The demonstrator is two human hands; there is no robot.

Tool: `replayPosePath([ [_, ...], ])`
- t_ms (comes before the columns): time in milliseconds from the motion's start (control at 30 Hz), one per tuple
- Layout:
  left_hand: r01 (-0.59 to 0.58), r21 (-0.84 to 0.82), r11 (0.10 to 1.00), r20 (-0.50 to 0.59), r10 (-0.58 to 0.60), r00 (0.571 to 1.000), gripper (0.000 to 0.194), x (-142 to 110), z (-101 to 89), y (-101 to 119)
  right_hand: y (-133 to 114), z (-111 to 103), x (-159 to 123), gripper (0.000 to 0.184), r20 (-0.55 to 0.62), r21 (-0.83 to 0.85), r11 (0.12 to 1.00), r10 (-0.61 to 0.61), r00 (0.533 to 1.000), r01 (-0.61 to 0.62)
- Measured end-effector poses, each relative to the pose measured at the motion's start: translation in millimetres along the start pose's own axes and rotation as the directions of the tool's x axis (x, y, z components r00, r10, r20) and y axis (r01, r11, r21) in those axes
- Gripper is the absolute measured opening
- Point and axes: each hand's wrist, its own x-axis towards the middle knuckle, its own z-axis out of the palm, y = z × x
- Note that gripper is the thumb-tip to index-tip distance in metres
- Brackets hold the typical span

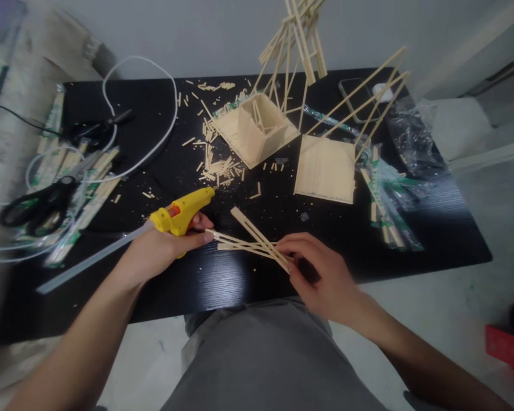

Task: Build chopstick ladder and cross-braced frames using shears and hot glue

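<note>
My left hand [160,251] is closed around a yellow hot glue gun [191,202], whose nozzle points away to the right. A long clear glue stick [94,260] juts from its back end. The thumb and fingers of that hand also pinch the left tip of a thin wooden stick assembly [244,245]. My right hand [321,274] is pinched on the right end of this assembly, where several sticks cross at an angle. The sticks are held just over the near part of the black table [197,297]; the exact joint under my right fingers is hidden.
Behind are a wooden box on a board [265,128], a flat panel with long sticks [325,168] and a tall stick frame [302,40]. Cut scraps [218,165] lie scattered. Scissors [47,202], a white cable [173,108], bagged sticks [389,211] and a phone [360,100] surround them.
</note>
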Motion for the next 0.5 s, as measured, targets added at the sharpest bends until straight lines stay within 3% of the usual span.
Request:
replayPosePath([
  [167, -0.027, -0.079, 0.996, -0.022, 0.026, 0.999, 0.033, -22.8, 9.4, -7.1, 6.5, -13.2, 3.0, 0.043, 0.041, 0.033, 0.999, 0.008, 0.999, -0.010],
  [333, -0.069, -0.073, 0.995, -0.080, 0.063, 0.995, 0.032, -29.1, 8.5, -10.1, 4.0, -19.8, 5.2, 0.038, 0.088, 0.094, 0.996, 0.002, 0.996, -0.010],
  [500, -0.114, -0.047, 0.992, -0.143, 0.106, 0.984, 0.033, -25.6, 5.9, -7.3, -2.6, -17.7, 2.0, 0.032, 0.130, 0.269, 0.952, 0.114, 0.985, -0.146],
])
